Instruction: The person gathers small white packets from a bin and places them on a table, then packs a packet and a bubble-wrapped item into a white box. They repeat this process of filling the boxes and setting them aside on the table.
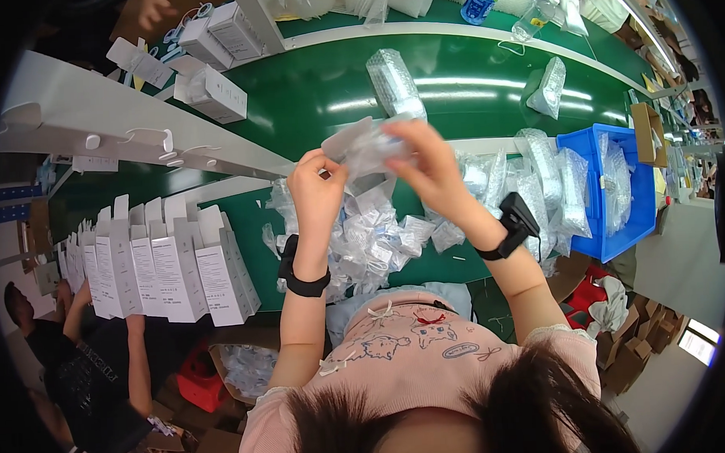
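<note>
My left hand (pixel 317 188) is closed in a pinch on the lower left edge of a clear plastic bag (pixel 368 156). A pale flat flap (pixel 348 137) shows at the bag's upper left. My right hand (pixel 431 166) is at the bag's right side, its curved fingers over it. Motion blurs those fingers, so whether they grip is unclear. Below both hands lies a heap of small clear packets (pixel 375 238) with whitish contents. Just beyond them a bubble-wrapped package (pixel 395 83) rests on the green table (pixel 309 80).
White cartons (pixel 184 269) with raised flaps stand in a row at left. A metal post (pixel 127 127) slants across there. Bubble-wrapped packages (pixel 540 172) lie at right beside a blue bin (pixel 589 191). A co-worker (pixel 96 379) reaches toward the cartons. A bottle (pixel 481 3) stands at the back.
</note>
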`<state>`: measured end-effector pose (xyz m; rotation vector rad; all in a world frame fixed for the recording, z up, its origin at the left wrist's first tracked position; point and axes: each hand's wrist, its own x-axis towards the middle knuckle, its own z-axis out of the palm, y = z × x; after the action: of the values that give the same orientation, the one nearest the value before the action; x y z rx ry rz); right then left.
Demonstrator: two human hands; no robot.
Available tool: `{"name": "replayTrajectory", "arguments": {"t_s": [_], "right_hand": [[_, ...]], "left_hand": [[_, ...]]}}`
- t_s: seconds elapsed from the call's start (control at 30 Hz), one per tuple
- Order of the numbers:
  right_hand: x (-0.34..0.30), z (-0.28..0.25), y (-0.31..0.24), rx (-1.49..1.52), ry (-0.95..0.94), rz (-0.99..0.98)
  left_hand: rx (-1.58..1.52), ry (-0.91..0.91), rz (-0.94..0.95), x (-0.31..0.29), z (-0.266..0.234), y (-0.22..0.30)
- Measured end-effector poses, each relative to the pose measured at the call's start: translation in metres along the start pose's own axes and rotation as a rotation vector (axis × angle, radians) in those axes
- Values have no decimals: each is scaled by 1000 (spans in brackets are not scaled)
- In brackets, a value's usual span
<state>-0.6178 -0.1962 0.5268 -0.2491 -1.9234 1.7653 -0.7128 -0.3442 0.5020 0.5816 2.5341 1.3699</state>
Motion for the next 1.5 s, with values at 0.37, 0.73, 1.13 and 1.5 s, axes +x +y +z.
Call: {"name": "replayTrajectory", "arguments": {"t_s": [0.37, 0.73, 1.13, 1.5], "right_hand": [[19, -5, 15, -496, -511, -434], [42, -14, 16, -446, -907, -178], [12, -15, 32, -399, -552, -390], [-28, 2, 99, 23, -386, 120]], "left_hand": [[25, -5, -88, 5, -15, 1], [-122, -24, -60, -3, 5, 4], [-158, 40, -72, -4, 5, -13], [-401, 84, -26, -15, -3, -25]]}}
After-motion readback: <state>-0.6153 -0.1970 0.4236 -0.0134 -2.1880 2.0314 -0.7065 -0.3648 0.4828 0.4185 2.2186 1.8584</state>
